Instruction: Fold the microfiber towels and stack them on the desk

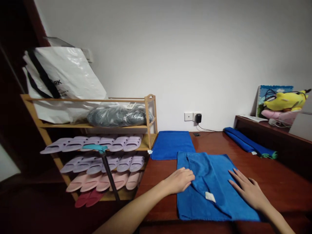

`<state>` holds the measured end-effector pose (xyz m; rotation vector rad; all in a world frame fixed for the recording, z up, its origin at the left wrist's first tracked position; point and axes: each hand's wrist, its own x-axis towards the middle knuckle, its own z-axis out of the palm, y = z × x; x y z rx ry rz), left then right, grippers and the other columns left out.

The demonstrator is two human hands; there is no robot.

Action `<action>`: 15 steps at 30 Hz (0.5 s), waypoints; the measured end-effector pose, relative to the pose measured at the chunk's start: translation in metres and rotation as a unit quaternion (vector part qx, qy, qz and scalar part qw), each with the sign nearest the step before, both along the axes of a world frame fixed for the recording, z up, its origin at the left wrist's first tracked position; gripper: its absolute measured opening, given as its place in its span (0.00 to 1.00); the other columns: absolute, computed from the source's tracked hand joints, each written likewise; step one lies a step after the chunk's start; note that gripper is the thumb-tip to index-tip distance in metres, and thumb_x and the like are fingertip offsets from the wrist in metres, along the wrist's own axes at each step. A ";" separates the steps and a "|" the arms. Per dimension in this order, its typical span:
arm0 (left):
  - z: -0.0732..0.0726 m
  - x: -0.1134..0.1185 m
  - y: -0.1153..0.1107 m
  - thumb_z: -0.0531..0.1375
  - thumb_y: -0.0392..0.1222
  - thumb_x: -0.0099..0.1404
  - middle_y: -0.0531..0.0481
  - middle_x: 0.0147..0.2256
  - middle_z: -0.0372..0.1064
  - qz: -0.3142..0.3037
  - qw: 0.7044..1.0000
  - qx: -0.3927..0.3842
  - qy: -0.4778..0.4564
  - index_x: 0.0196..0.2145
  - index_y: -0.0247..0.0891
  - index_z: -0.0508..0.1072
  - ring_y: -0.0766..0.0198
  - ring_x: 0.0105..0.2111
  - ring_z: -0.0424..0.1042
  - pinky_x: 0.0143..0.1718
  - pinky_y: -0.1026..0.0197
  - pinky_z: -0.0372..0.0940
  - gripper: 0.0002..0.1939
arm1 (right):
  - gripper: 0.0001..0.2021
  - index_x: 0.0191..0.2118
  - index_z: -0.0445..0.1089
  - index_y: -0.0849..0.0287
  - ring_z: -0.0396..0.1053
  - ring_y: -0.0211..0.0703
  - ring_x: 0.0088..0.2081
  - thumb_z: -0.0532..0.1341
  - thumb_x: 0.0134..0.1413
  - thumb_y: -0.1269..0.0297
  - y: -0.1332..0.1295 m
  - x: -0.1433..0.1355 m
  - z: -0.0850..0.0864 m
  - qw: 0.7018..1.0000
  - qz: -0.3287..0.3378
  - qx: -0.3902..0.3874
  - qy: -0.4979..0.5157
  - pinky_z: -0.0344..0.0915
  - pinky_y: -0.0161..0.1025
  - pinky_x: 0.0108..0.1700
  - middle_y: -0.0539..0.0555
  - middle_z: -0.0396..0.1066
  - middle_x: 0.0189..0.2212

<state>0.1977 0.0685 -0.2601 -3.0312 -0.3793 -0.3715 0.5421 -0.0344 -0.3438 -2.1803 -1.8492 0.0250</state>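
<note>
A blue cloth (219, 182) with a small white tag lies on the red-brown table (270, 172), creased and partly folded over on its left side. My left hand (180, 180) is at the cloth's left edge, fingers curled together; whether they pinch any fabric is hidden. On the cloth's right part rests my right hand (248, 188), its fingers spread flat. Behind the cloth, a flat folded blue cloth (172, 144) lies near the wall.
Rolled blue cloths (248, 143) lie at the table's right. A raised shelf holds a yellow plush toy (284, 101). A black adapter (198, 118) is plugged into the wall. Left stands a wooden rack (129, 126) with slippers, a white bag (65, 74) and a plastic-wrapped bundle (117, 115).
</note>
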 end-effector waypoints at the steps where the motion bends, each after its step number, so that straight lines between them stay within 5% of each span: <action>1: 0.003 -0.010 -0.002 0.55 0.29 0.63 0.51 0.31 0.65 0.001 1.000 0.013 0.000 0.30 0.40 0.64 0.60 0.34 0.65 0.37 0.62 0.58 0.07 | 0.32 0.64 0.49 0.39 0.42 0.47 0.66 0.43 0.56 0.36 -0.001 0.005 -0.002 1.000 -0.003 0.002 -0.004 0.45 0.57 0.63 0.48 0.45 0.65; 10: 0.006 -0.164 -0.038 0.49 0.31 0.67 0.49 0.37 0.70 0.137 0.987 -0.057 -0.059 0.37 0.42 0.69 0.59 0.37 0.68 0.41 0.60 0.62 0.11 | 0.32 0.64 0.45 0.36 0.41 0.47 0.66 0.45 0.55 0.36 -0.020 0.077 -0.015 1.000 -0.007 -0.006 0.007 0.47 0.55 0.63 0.42 0.43 0.65; 15: 0.004 -0.192 -0.052 0.51 0.30 0.62 0.49 0.48 0.69 0.154 0.975 -0.136 -0.084 0.45 0.44 0.70 0.57 0.49 0.67 0.52 0.58 0.61 0.17 | 0.32 0.64 0.43 0.35 0.41 0.47 0.66 0.44 0.54 0.36 -0.024 0.091 -0.017 1.000 -0.009 -0.026 0.009 0.45 0.55 0.64 0.42 0.42 0.65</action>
